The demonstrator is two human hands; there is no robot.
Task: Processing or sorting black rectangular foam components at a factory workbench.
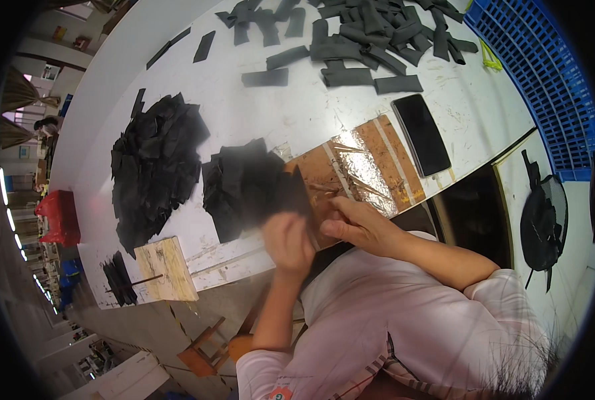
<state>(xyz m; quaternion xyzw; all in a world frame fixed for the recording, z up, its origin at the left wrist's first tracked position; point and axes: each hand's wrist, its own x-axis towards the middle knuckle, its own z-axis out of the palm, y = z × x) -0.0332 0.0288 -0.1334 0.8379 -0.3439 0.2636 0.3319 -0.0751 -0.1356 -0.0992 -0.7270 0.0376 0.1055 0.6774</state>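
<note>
My left hand (288,241) is smeared by motion over the near edge of the white table, beside a pile of black fabric pieces (234,177). What its fingers hold does not show. My right hand (363,225) lies close by on the right, fingers curled in at the near edge of a brown board (392,163) with glossy tape strips. A dark fabric piece (296,193) stands blurred between the hands and the board; I cannot make out whether the right fingers grip it. Thin brown sticks (359,183) rest on the board.
A larger heap of black fabric pieces (154,160) sits to the left. Folded black strips (371,33) cover the far side. A phone (421,133) lies right of the board, near a blue basket (544,73). A wooden block (165,270) and red container (59,217) are at left.
</note>
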